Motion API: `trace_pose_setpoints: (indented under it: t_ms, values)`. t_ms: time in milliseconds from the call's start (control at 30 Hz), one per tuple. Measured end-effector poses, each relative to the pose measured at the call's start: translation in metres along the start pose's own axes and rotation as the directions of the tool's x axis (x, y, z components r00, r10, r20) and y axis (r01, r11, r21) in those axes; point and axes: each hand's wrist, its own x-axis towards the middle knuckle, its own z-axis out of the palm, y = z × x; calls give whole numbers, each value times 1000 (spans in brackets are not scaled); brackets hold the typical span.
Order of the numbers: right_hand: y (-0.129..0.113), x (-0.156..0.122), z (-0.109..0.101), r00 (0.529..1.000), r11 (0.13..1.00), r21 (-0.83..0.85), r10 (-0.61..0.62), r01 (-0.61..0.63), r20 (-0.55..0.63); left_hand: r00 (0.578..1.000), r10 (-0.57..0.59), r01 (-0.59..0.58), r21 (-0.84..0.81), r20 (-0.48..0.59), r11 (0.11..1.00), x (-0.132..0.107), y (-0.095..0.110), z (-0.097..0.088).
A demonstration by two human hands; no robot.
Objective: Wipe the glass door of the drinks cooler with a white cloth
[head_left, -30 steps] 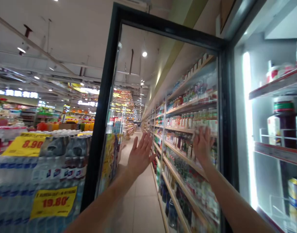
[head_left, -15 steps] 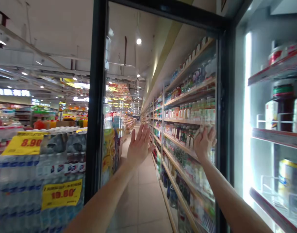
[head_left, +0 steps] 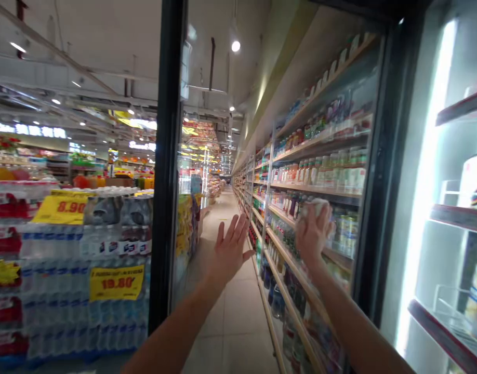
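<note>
One cloth (head_left: 315, 206), apparently under right hand (head_left: 310, 236).

A supermarket — stocked shelves (head_left: 316, 156); yellow price tags (head_left: 116, 282); chiller door (head_left: 168, 166).

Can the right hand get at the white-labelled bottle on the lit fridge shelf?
Probably yes. The right hand presses a white cloth on the open glass door; nothing stands between it and the bottle, though the cloth fills its grip.
</note>
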Motion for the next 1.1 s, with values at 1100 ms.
trace_pose_setpoints:
  t_ms: [1100]
  values:
    - [33, -30, -7, 994, 991, -101, 98, -93, 44, 979, -48, 62, -66, 196, 996, 10, 0, -10]
